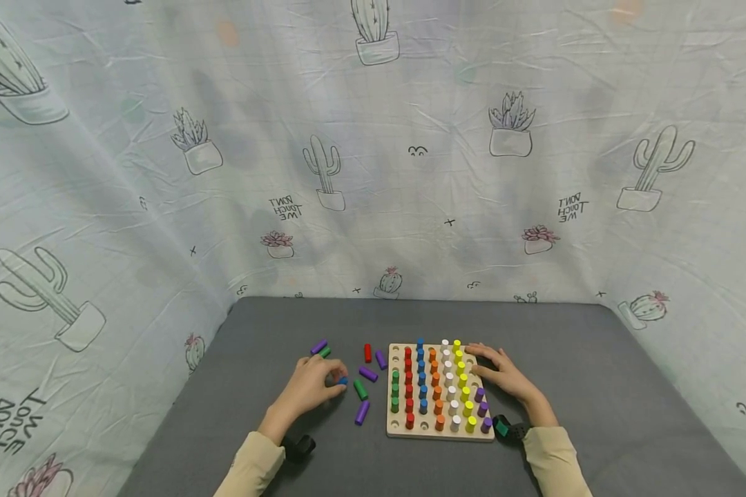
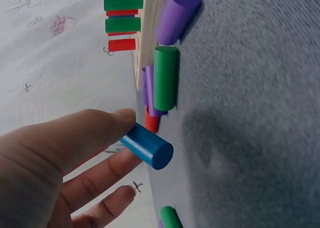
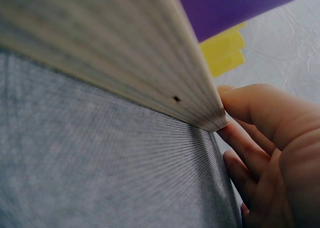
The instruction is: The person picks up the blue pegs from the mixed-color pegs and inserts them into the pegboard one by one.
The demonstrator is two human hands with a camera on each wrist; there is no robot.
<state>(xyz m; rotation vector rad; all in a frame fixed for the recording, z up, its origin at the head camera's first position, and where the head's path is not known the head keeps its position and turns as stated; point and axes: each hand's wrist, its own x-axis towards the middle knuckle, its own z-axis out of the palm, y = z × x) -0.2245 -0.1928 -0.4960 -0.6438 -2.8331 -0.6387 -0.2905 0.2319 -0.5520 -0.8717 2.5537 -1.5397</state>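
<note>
In the head view my left hand (image 1: 311, 383) is left of the pegboard, above the grey table. Between its thumb and fingers it pinches a blue peg (image 2: 148, 147), which hangs tilted in the left wrist view. My right hand (image 1: 503, 373) rests at the board's far right corner, thumb on the edge and fingers loosely extended along the side. The wooden pegboard (image 1: 438, 435) carries upright columns of green (image 1: 394, 391), red (image 1: 409, 392), blue, orange, white and yellow pegs (image 1: 463, 380). Three purple pegs (image 1: 483, 409) stand in its right column.
Loose pegs lie between my left hand and the board: a red peg (image 1: 367, 353), a green peg (image 1: 361, 390) and several purple ones (image 1: 362, 413). Beyond my left hand lie a purple peg (image 1: 319, 347) and another green peg (image 1: 325, 352). A patterned curtain (image 1: 410, 172) surrounds the table.
</note>
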